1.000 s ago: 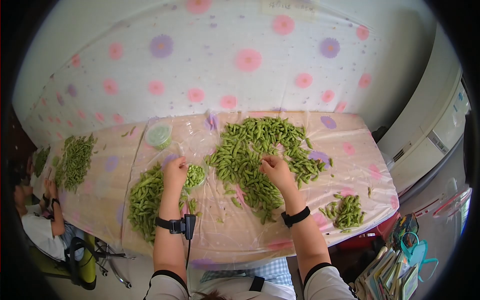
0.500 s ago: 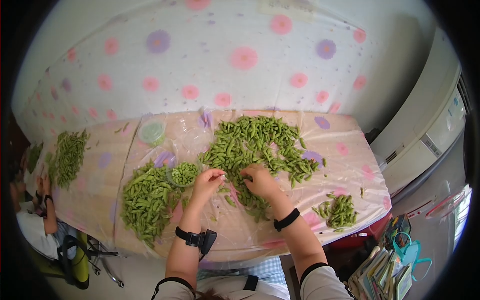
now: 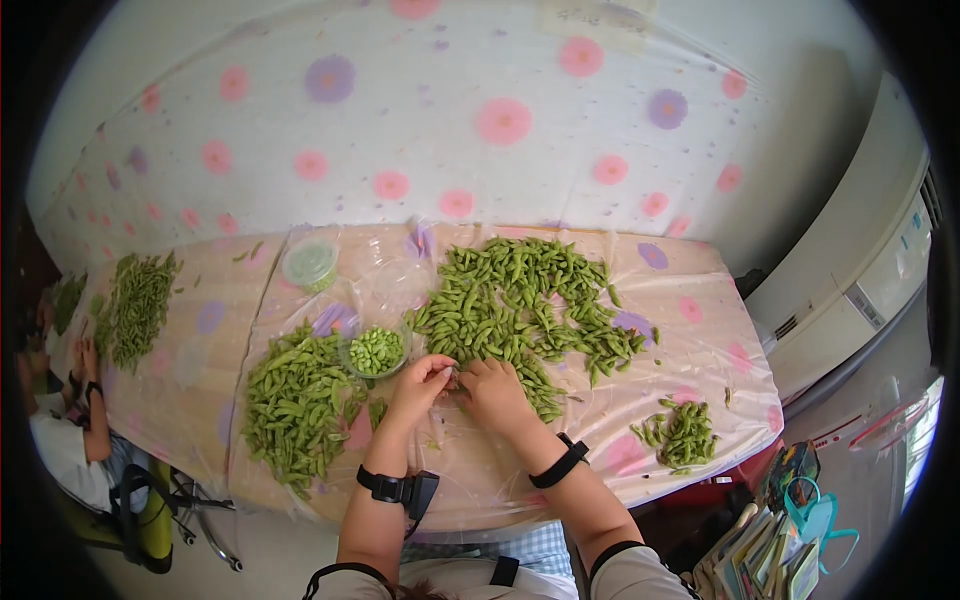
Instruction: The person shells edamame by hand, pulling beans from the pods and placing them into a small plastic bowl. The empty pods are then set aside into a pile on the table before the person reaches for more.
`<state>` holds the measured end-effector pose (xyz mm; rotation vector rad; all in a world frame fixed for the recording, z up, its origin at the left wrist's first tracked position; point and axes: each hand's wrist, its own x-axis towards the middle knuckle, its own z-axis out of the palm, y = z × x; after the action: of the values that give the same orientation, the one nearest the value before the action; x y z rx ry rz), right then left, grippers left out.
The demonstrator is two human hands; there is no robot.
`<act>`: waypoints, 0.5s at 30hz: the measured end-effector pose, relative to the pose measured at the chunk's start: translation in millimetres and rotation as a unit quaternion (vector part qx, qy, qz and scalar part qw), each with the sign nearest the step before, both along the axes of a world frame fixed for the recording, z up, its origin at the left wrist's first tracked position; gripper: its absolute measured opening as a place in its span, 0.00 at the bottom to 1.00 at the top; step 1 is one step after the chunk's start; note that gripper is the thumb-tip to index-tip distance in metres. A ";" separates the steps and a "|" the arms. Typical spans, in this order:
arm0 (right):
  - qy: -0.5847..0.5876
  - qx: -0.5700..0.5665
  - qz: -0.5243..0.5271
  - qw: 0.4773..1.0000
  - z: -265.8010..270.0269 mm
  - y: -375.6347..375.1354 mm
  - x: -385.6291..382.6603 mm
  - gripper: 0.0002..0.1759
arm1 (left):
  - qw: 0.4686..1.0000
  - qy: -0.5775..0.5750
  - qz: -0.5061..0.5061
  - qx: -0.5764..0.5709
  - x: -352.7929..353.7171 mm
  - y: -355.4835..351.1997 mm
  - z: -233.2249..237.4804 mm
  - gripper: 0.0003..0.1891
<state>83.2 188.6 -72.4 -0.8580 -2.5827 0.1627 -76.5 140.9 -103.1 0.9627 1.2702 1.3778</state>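
Note:
My left hand (image 3: 420, 390) and my right hand (image 3: 494, 398) meet over the table at the near edge of a big heap of green soybean pods (image 3: 520, 290). Thumb and fingers of the left are pinched together. The right hand's fingers are curled in against them, and whatever lies between the fingertips is too small and hidden to make out. Left of my hands, a clear plastic bowl (image 3: 401, 358) holds shelled green beans (image 3: 376, 350). Beside that bowl lies another pile of pods (image 3: 295, 405).
A lidded clear tub (image 3: 310, 262) stands behind the bowl. A small cluster of pods (image 3: 682, 435) lies at right on the plastic-covered table (image 3: 590, 470). Another person (image 3: 75, 440) sits at far left by more pods (image 3: 140, 310). Books (image 3: 760, 550) are stacked below right.
My right hand has drawn left from the pod heap to meet my left hand, its fingers now curled in. The left hand has shifted slightly right. The view has tilted a little.

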 end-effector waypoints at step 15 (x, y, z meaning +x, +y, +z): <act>0.277 -0.242 -0.100 0.924 20.1 4.3 -1.1 0.11 | 0.988 0.008 0.035 0.152 10.0 -0.3 16.9 0.19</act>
<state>82.1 192.9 -52.2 -1.0499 -1.9295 0.8773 -66.5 140.6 -86.1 1.1465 1.1334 1.6547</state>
